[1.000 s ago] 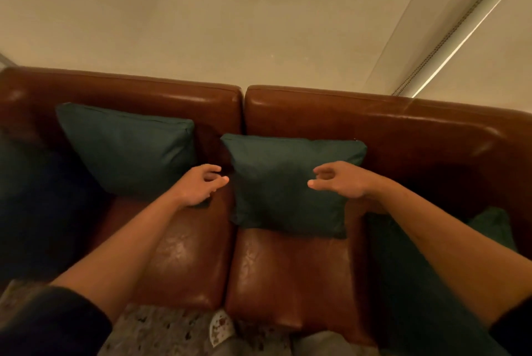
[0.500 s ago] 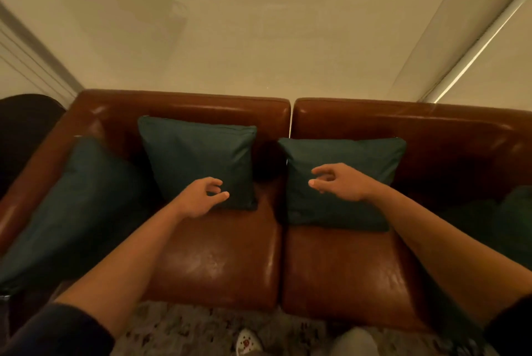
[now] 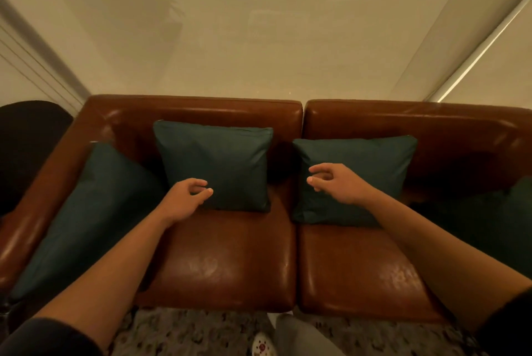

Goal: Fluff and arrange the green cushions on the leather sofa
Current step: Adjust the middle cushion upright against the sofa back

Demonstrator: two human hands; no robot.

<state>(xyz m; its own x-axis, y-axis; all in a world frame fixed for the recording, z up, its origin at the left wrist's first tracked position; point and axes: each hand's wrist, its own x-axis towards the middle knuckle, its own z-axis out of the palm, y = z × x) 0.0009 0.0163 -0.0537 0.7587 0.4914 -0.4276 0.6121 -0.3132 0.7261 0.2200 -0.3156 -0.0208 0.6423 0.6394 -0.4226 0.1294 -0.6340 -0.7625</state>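
A brown leather sofa (image 3: 230,255) fills the lower half of the view. Two dark green cushions lean upright against its backrest: one left of the middle seam (image 3: 218,160), one right of it (image 3: 371,160). A larger green cushion (image 3: 95,211) lies tilted against the left armrest. Another green cushion (image 3: 506,211) sits in shadow at the far right. My left hand (image 3: 187,197) hovers in front of the left middle cushion's lower corner, fingers loosely curled, holding nothing. My right hand (image 3: 336,183) hangs before the right middle cushion, fingers half curled and empty.
A pale blind or wall (image 3: 259,24) rises behind the sofa. A dark rounded object (image 3: 26,137) stands beyond the left armrest. A patterned rug (image 3: 187,332) lies in front, with my trouser leg (image 3: 302,335) and a slipper (image 3: 263,347) at the bottom edge.
The view has pulled back and swung left, so the left armrest and its large cushion have come into sight. Both hands stay empty in front of the two middle cushions.
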